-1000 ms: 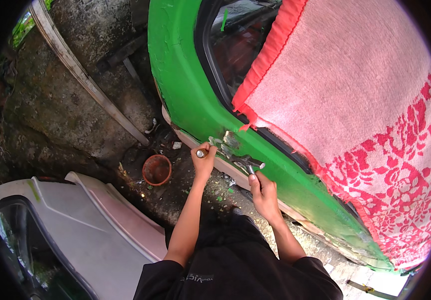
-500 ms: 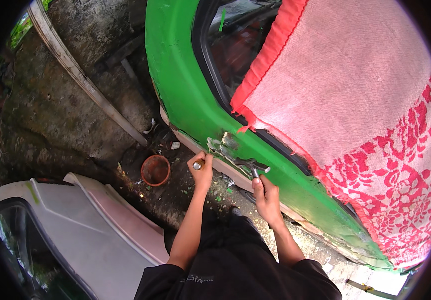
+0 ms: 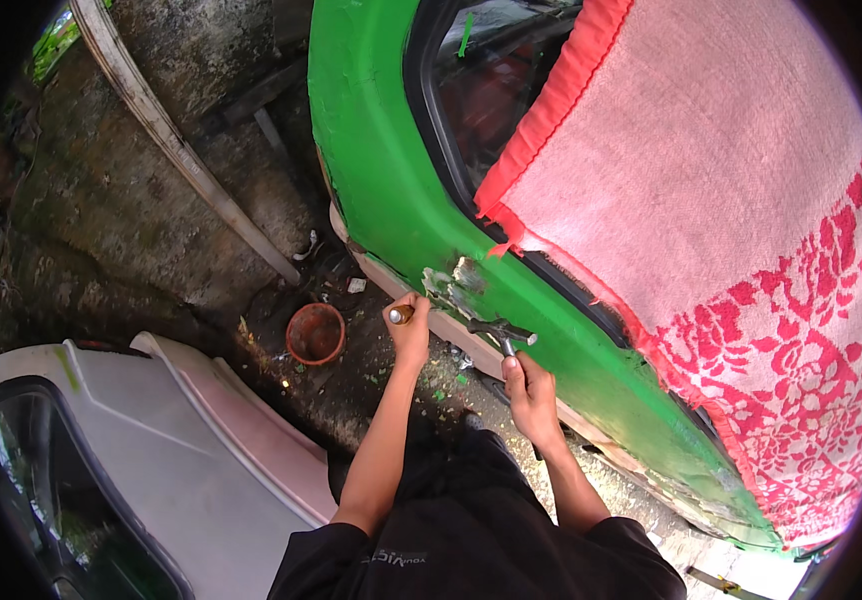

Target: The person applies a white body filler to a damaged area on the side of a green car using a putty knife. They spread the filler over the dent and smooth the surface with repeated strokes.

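Note:
My left hand point(image 3: 410, 338) is closed around a brown-handled chisel-like tool point(image 3: 402, 314). Its metal end cap faces up; its blade is hidden behind the hand, close to the lower edge of a green car body point(image 3: 376, 190). In my right hand point(image 3: 533, 398) is a hammer point(image 3: 507, 345), gripped by its handle. The hammer head lies just in front of the green panel, to the right of the chisel-like tool and apart from it. Between and above the hands, a damaged patch point(image 3: 466, 275) of flaked paint and bare, rough filler marks the panel.
A pink towel point(image 3: 691, 180) with red floral patterning covers the car's window side. Behind my left arm stands a grey-white car part with a window point(image 3: 201, 460). A terracotta pot point(image 3: 315, 334) sits on the dirty ground, near a long pale strip point(image 3: 181, 150) leaning there.
The view has shifted slightly, so the car appears a little farther right. The hammer has moved slightly left along the panel, toward the left hand. Both grips are unchanged.

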Tool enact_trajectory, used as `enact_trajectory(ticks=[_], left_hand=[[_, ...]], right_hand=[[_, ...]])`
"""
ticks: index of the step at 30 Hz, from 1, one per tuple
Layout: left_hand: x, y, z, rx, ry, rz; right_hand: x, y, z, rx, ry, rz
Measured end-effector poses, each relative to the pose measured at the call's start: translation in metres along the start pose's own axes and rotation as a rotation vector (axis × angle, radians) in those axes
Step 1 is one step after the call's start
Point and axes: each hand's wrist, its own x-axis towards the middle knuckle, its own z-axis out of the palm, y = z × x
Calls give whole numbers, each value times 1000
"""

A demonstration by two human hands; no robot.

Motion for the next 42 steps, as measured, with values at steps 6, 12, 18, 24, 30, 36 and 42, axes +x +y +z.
enact_trajectory(ticks=[6,12,18,24,30,36,42], left_hand=[[-3,7,-4,61,-46,-136],[-36,-14,-11,-25,-16,-128],[-20,3,-8,-43,18,88],[-23,-2,1,-202,-37,-240],[-23,-1,-9,-11,-94,97],[-24,-5,-12,72,-154,-178],[-29,17,-11,12,-184,156]], right_hand=[[-8,0,3,36,-3,50],[-21,9,0,49,40,135],[-31,5,-2,86,64,177],[-36,5,4,105,65,160],[-37,4,4,169,75,173],[-40,13,5,122,72,141],[-37,15,1,127,71,148]])
